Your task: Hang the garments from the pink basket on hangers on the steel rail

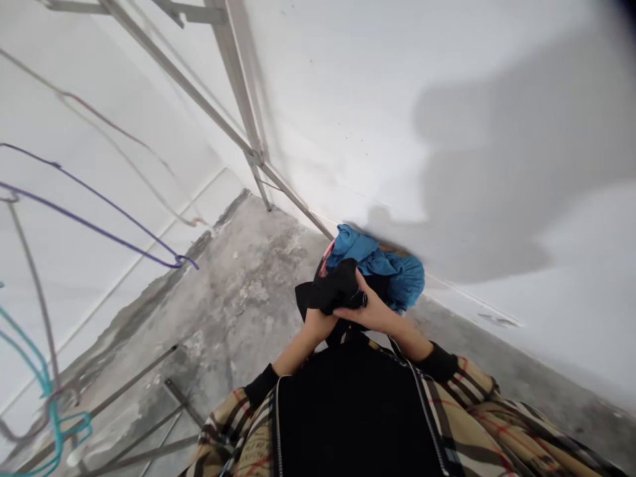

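Observation:
A bunched black garment (334,288) is held in front of my waist; its exact kind is hard to make out. My left hand (318,322) grips it from below, with most of the fingers hidden behind the cloth. On the other side my right hand (373,310) is closed round the edge, thumb up and fingers underneath. Just beyond the hands, crumpled blue cloth (405,278) lies heaped over what looks like a basket with a pink rim (324,260).
A metal rack frame (238,86) leans along the white wall (348,119). At left hang thin wire hangers, including a purple hanger (99,228) and a turquoise hanger (57,424). Metal bars (149,444) cross low over the rough concrete floor (238,291).

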`<state>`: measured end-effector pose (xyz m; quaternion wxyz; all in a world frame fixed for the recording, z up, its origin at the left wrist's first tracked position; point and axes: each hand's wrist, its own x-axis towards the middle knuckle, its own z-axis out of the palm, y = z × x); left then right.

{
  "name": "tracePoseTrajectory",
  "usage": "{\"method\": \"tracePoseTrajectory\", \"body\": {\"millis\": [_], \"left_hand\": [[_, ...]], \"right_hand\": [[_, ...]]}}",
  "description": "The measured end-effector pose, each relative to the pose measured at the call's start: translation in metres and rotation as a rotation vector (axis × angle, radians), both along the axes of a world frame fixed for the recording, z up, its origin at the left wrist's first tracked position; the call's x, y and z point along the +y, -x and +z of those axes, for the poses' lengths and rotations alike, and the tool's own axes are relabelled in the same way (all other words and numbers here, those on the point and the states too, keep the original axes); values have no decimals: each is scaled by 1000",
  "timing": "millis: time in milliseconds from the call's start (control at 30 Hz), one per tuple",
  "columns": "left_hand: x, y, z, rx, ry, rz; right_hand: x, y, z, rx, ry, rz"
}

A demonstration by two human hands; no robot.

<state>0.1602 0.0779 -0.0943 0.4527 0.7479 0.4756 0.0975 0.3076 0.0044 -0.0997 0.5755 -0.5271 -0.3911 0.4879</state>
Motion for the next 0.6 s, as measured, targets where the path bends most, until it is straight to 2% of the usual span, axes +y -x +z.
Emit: {"method": "tracePoseTrajectory", "body": {"millis": [100, 200, 333, 433, 600], "left_hand": [[-2, 8, -3, -71, 51, -7], [-1, 19, -5, -205, 128, -29], [-1, 33, -6, -246, 151, 62], [-2, 40, -8, -223, 86, 117], [-5, 55, -13, -91, -136, 126]], "right_hand": [[10, 8, -1, -26, 52, -194], [18, 3, 3, 4, 102, -287], [27, -6, 16, 10, 61, -420], [31, -13, 23, -63, 27, -447], [30, -30, 37, -298, -65, -456]]}}
